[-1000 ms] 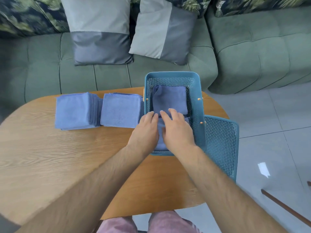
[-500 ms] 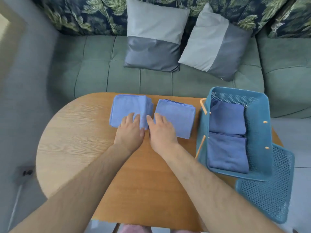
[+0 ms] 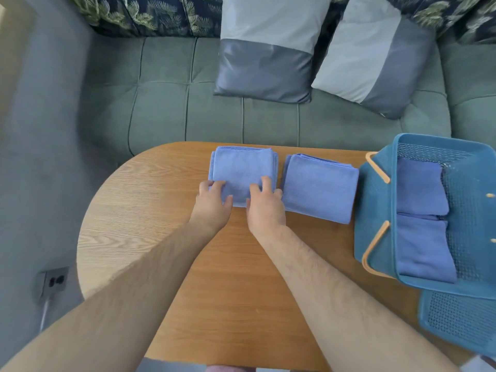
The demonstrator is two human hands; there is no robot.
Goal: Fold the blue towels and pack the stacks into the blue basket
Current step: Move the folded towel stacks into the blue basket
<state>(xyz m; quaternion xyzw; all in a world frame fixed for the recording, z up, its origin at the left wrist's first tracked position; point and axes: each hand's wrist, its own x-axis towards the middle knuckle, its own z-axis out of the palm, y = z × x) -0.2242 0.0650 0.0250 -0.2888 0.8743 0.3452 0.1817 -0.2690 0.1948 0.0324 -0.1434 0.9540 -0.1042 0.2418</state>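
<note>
Since half a second ago both my hands have shifted left, off the gap between the two piles and onto the left stack [image 3: 243,167] alone. A second ago they were inside the basket.

Left hand [image 3: 212,202]: fingers curled over the near left corner of the left stack, thumb lying along its near edge. It grips the pile.

Right hand [image 3: 264,208]: clasps the near right corner of the same pile, one finger laid on top and the others wrapped round the side that faces the right stack [image 3: 319,189]. Whether the pile is lifted off the table [image 3: 214,291] cannot be told.

The right stack lies just beside the left stack, apart from it, untouched, on the far half of the table.

Blue basket [image 3: 375,205]: stands at the table's right edge, orange handles [image 3: 375,167] folded down against its near wall. Inside, two folded blue towels lie in a row, far towel [image 3: 418,186] and near towel [image 3: 424,248], touching along one edge.

A blue mesh panel [image 3: 461,318] shows below the basket at the lower right.

Beyond the table: green sofa [image 3: 161,108] with two grey cushions [image 3: 265,49].
</note>
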